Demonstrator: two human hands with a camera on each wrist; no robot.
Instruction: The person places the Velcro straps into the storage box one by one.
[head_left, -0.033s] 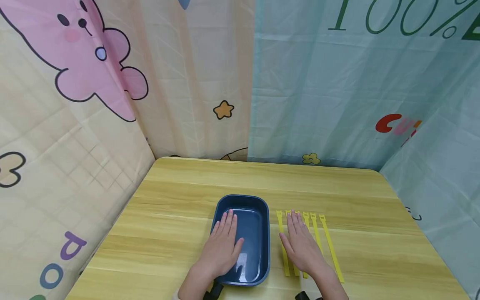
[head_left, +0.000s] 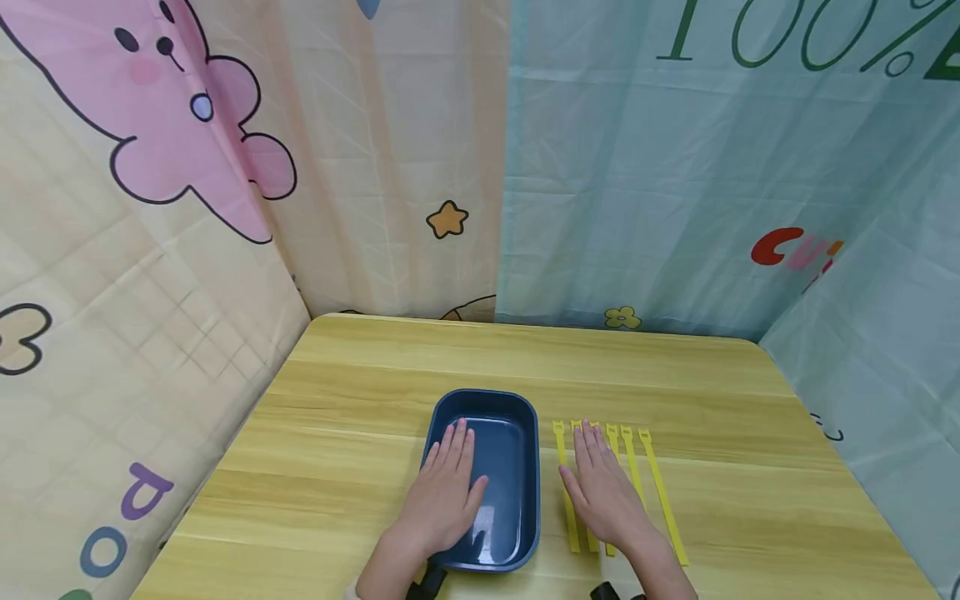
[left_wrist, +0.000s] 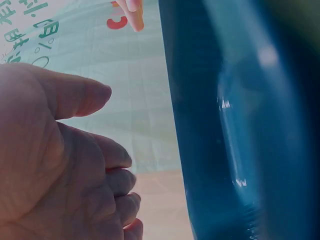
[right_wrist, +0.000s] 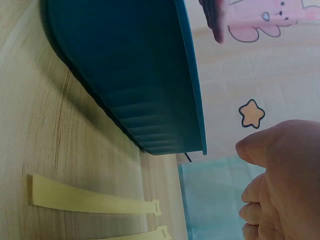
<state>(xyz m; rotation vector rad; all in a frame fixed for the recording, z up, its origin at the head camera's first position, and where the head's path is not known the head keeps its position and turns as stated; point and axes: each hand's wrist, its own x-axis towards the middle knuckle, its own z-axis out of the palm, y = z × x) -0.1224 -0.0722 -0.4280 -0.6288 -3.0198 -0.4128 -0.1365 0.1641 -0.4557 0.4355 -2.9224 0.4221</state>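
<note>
A deep blue rectangular tray (head_left: 510,471) with rounded corners lies near the front of the table. My left hand (head_left: 442,504) is held flat above its left side, fingers straight; the left wrist view shows the palm (left_wrist: 60,165) apart from the tray wall (left_wrist: 192,125). To the right, several flat yellow straps with slotted heads (head_left: 664,498) lie side by side, heads pointing away from me. Over the middle straps hovers my right hand (head_left: 606,496), fingers extended, covering parts of them. Nothing is in either hand. One strap (right_wrist: 90,197) shows below the right hand (right_wrist: 285,180) in the right wrist view.
The wood-grain table (head_left: 360,433) extends behind and to both sides of the tray. Printed curtains (head_left: 390,167) hang along its back and sides. Black wrist-camera parts (head_left: 427,581) show under the forearms at the front.
</note>
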